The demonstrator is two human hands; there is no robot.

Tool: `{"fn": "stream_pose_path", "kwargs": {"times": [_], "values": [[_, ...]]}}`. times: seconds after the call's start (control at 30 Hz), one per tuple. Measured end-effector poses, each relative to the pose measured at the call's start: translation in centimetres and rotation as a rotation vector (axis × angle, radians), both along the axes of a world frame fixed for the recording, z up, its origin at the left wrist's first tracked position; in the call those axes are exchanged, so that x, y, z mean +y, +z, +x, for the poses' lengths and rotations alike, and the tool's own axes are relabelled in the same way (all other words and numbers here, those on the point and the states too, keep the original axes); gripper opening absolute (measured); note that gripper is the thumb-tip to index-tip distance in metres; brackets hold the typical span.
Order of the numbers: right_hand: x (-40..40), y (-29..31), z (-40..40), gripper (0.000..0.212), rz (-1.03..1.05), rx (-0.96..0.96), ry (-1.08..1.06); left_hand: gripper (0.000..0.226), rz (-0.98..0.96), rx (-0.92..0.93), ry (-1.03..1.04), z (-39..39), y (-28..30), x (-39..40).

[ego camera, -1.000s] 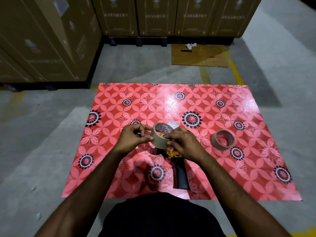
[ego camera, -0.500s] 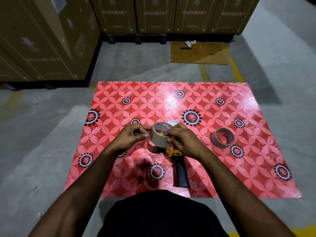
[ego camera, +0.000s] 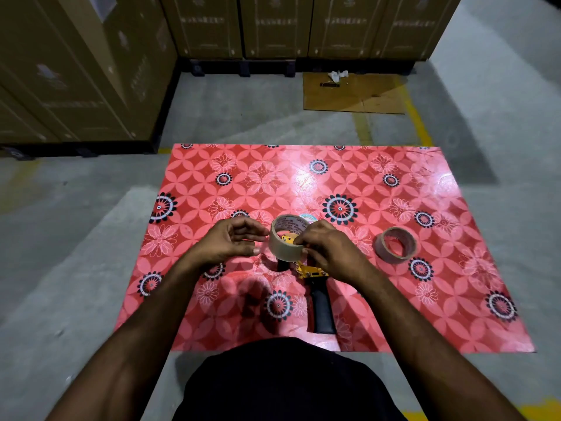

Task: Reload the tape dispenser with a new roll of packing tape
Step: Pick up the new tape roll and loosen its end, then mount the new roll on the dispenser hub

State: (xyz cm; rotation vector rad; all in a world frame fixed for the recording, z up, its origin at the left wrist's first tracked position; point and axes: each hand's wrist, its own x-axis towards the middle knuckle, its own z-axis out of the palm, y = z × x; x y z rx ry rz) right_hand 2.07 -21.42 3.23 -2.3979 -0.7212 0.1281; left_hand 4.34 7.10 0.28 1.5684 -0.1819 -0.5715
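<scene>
Head view looks down on a grey concrete floor (ego camera: 76, 238), with tall stacked cardboard boxes (ego camera: 76, 71) standing on dark pallets along the far and left sides. A flat sheet of cardboard (ego camera: 352, 92) lies on the floor beyond my work area, with a scrap of white paper on it.

Spread on the floor in front of me is a glossy red mat (ego camera: 273, 174) printed with flower patterns, and it serves as my surface. My two bare forearms reach out over it from the bottom of the view.

The tape dispenser (ego camera: 315, 287) lies on the mat just in front of me, its black handle pointing back toward my body and its yellow metal frame at the far end, partly hidden under my right hand.

My left hand (ego camera: 230, 241) is just left of the new roll, fingers loosely curled and parted, not clearly touching it.

My right hand (ego camera: 328, 247) has its fingers pinched on the near edge of the new tape roll (ego camera: 285, 241), holding it upright above the dispenser's yellow frame, which shows through the roll's core.

An empty cardboard core (ego camera: 394, 244) lies on the mat to the right, well apart from my hands.
</scene>
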Motion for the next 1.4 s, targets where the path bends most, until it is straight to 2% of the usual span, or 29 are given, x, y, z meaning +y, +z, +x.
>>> {"fn": "stream_pose_path", "kwargs": {"times": [0.1,0.17,0.23,0.37,0.43,0.53,0.7,0.83,0.97,1.03,1.3,1.4], "values": [[0.2,-0.1,-0.1,0.024,0.004,-0.02,-0.001,0.022,0.071,-0.041,0.018,0.0,0.1,0.5],[0.4,0.1,-0.1,0.024,0.009,-0.028,0.011,0.022,0.06,-0.022,0.041,0.1,-0.2,1.0],[0.8,0.2,-0.2,0.022,0.007,-0.045,0.044,0.029,0.065,0.025,0.01,0.1,-0.6,1.8],[1.3,0.7,-0.7,0.021,-0.002,-0.093,0.03,0.056,0.349,0.121,-0.171,0.0,-0.9,3.3],[1.2,1.0,-0.7,0.021,-0.027,-0.117,0.033,0.066,0.389,0.128,-0.156,0.1,-0.4,3.1],[1.3,1.4,-0.8,0.019,-0.103,-0.186,0.062,0.082,0.298,-0.003,-0.111,0.6,1.6,1.0],[0.9,1.6,-1.3,0.014,-0.132,-0.318,0.102,0.104,0.416,-0.304,-0.131,0.8,3.0,-3.9],[-0.4,0.3,-1.5,0.021,-0.012,-0.291,0.0,0.102,0.458,-0.422,-0.019,-0.2,1.8,-5.8],[-2.5,-1.2,-2.0,0.078,0.131,-0.027,-0.261,0.102,0.442,-0.488,0.005,-0.6,0.9,-7.1],[-3.0,-1.6,-2.0,0.093,0.125,0.07,-0.295,0.103,0.426,-0.508,0.0,-0.5,0.7,-8.1],[-4.7,-2.5,-1.0,0.113,0.183,0.13,-0.381,0.1,0.501,-0.525,-0.029,1.3,0.1,-12.4],[-5.8,-2.7,-0.2,0.11,0.158,0.15,-0.396,0.1,0.535,-0.487,-0.048,2.1,-0.3,-13.8]]}}
